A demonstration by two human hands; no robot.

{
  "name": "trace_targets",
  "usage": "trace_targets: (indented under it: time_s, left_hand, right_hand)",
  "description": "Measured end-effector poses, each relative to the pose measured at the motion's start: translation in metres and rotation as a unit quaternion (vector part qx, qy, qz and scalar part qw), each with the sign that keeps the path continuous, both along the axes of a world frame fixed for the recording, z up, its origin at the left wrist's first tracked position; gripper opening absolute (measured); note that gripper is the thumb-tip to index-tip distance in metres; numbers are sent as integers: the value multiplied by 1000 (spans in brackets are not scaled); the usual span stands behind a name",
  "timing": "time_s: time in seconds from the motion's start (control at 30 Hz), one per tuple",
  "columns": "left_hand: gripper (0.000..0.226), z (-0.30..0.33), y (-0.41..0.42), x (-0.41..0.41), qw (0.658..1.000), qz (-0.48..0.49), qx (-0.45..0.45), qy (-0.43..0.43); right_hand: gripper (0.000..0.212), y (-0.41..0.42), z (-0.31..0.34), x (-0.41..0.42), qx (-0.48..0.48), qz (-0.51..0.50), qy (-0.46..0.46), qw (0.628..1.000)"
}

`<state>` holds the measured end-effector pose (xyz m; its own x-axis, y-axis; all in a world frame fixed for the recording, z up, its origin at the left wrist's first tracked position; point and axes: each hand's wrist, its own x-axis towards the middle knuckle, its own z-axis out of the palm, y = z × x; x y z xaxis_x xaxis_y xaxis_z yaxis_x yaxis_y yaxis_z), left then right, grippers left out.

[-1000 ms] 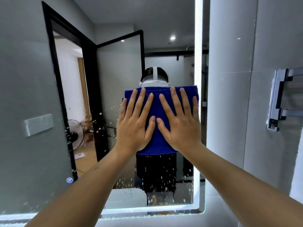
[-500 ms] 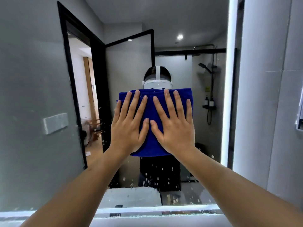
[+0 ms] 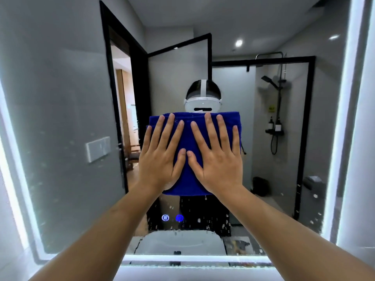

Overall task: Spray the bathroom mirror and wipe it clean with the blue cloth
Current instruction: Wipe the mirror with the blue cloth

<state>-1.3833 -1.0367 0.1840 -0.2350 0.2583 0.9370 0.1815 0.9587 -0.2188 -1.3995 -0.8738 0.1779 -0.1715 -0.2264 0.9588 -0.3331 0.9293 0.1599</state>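
Note:
A folded blue cloth [image 3: 189,182] lies flat against the bathroom mirror [image 3: 60,118] near its middle. My left hand [image 3: 160,157] presses on the cloth's left half with fingers straight and spread. My right hand [image 3: 219,159] presses on the right half the same way, thumbs almost touching. Spray droplets speckle the glass below the cloth and along the lower right. No spray bottle is in view.
The mirror has a lit white border [image 3: 194,258] along its bottom and sides. Two small glowing touch buttons [image 3: 172,218] sit low on the glass. The reflection shows a person with a headset, an open door, a shower stall and a white basin.
Both hands and the cloth have slid left across the mirror, away from its right lit edge toward the middle. The wall and towel rack at the right have left the view.

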Motion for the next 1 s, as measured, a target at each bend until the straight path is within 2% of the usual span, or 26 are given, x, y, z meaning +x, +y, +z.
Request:
trace_targets:
  time_s: [0.6,1.0]
  left_hand:
    - [58,-10,-141,17,1000,9,14,1]
    - [58,-9,-204,25,1000,7,9,-1]
  right_hand:
    - [60,-140,-5,18,10,32,-5,999]
    - [61,-203,-8,24,5,26,4,1000]
